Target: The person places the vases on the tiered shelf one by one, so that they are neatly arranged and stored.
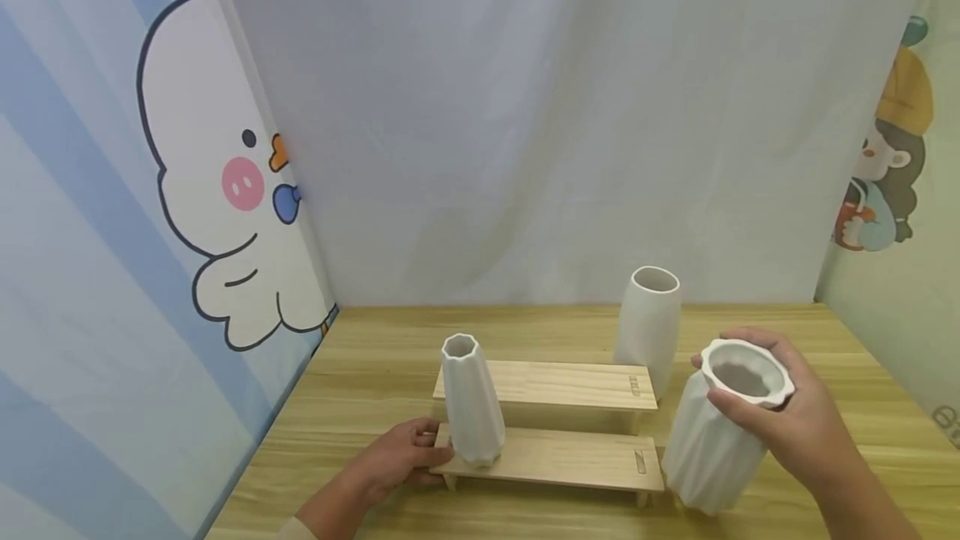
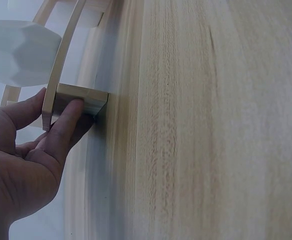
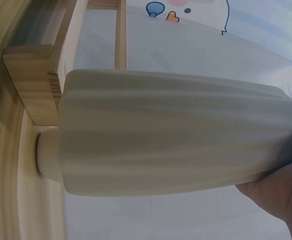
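My left hand (image 1: 401, 452) grips the left end of the front low wooden riser (image 1: 562, 458), thumb on top and fingers beneath. In the left wrist view a finger presses the underside of the board beside the riser's leg (image 2: 88, 97). A slim, faceted white vase (image 1: 472, 407) stands upright on that end. With my right hand (image 1: 806, 423) I hold a wide fluted white vase (image 1: 712, 452) around its neck, slightly tilted, at the riser's right end. Its base hangs above the tabletop in the right wrist view, close to the riser's edge (image 3: 61, 60).
A second wooden riser (image 1: 547, 383) sits just behind the front one. At its right end rises a smooth white vase (image 1: 648, 327), on the wood-grain table (image 1: 375, 340). Cloth curtains (image 1: 525, 123) with cartoon figures enclose the back and sides.
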`<state>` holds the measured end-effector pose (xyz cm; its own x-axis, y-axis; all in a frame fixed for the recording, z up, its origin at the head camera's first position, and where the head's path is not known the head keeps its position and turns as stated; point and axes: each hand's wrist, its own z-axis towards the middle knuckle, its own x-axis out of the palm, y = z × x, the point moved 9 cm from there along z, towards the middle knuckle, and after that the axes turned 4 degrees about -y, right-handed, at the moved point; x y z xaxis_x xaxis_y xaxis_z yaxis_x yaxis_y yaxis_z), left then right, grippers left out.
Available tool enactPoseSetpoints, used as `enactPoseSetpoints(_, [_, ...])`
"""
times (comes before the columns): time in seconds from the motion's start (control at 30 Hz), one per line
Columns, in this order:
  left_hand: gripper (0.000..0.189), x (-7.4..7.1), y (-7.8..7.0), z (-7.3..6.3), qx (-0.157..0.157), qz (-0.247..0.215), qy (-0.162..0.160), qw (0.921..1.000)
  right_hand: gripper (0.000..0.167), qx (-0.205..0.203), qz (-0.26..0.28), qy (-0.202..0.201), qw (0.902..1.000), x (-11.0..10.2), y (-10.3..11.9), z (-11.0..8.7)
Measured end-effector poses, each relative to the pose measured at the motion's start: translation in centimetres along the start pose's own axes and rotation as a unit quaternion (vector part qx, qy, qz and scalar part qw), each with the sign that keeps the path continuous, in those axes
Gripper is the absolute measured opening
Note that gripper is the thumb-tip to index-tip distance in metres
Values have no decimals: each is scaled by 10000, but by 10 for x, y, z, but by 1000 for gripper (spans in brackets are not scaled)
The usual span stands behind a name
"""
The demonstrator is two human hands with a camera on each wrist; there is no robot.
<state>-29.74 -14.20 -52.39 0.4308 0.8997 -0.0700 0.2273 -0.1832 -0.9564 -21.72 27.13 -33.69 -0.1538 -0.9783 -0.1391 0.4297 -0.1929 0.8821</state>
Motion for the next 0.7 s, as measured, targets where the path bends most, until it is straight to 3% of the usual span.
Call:
enactPoseSetpoints(0.3, [61,-1,3,2,30,-47,-4,10000,59,-341,436,331,9979,18,5,-1])
enactPoseSetpoints(0.7, [61,-1,4,3,26,-64,21,10000,60,-323,27,423,9986,32,5,1])
